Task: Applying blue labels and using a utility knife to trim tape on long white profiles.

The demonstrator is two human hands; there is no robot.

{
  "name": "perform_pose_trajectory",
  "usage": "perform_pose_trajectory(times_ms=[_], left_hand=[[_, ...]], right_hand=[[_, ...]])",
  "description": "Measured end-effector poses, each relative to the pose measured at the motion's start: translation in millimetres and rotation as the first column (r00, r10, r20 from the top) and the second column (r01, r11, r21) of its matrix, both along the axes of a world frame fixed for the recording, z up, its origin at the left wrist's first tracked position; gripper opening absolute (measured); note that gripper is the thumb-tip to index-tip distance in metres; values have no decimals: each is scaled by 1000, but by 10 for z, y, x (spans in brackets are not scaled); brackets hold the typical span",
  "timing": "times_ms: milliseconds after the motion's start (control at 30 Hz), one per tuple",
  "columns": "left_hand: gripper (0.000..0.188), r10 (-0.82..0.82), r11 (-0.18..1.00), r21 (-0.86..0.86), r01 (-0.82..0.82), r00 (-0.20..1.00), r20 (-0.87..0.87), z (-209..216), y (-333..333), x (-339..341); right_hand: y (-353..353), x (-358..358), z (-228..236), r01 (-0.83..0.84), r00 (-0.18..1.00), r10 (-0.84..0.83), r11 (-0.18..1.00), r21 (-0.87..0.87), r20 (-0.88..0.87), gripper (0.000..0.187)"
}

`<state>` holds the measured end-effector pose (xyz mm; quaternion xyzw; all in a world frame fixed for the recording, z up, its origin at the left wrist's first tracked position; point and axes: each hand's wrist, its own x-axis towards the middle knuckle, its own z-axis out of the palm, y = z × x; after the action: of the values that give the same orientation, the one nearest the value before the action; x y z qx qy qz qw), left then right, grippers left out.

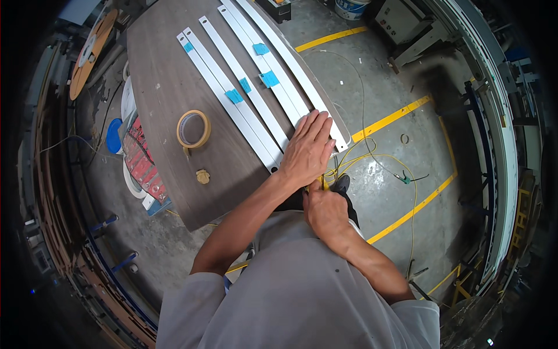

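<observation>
My left hand lies flat with its fingers stretched out across the near ends of long white strips on a brown table. Beside it, at the table's near edge, my right hand is closed, its thumb and finger reaching up close to the left palm. A bit of yellow shows by its fingertips, but what it grips is hidden. More white strips lie alongside, bearing pieces of blue tape. Farther left sit a roll of tan tape and a small crumpled tan lump.
Yellow lines mark the concrete floor to the right, where a thin yellow hose runs loosely. A grey machine stands at the far right. Racks of long profiles line the right side. Red material sits left of the table.
</observation>
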<state>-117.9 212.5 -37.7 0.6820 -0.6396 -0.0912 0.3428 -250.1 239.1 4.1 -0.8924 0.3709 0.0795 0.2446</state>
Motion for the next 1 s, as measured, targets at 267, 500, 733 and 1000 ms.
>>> perform_pose_trajectory(times_ms=[267,500,733,1000], left_hand=[[48,-18,999,35,16,998,56,-24,-21,-12],[46,39,999,-34,-36,995,88,25,1,-21],[42,459,887,-120,-446,879,130,10,484,663],[51,405,908,14,-418,888,217,-261,746,697]], right_hand=[[34,-48,-206,49,998,-48,998,-26,39,21],[-27,-138,-461,62,982,-70,997,51,178,24],[-42,-270,-388,94,957,-118,991,100,265,24],[3,-67,-232,84,883,-243,923,375,402,46]])
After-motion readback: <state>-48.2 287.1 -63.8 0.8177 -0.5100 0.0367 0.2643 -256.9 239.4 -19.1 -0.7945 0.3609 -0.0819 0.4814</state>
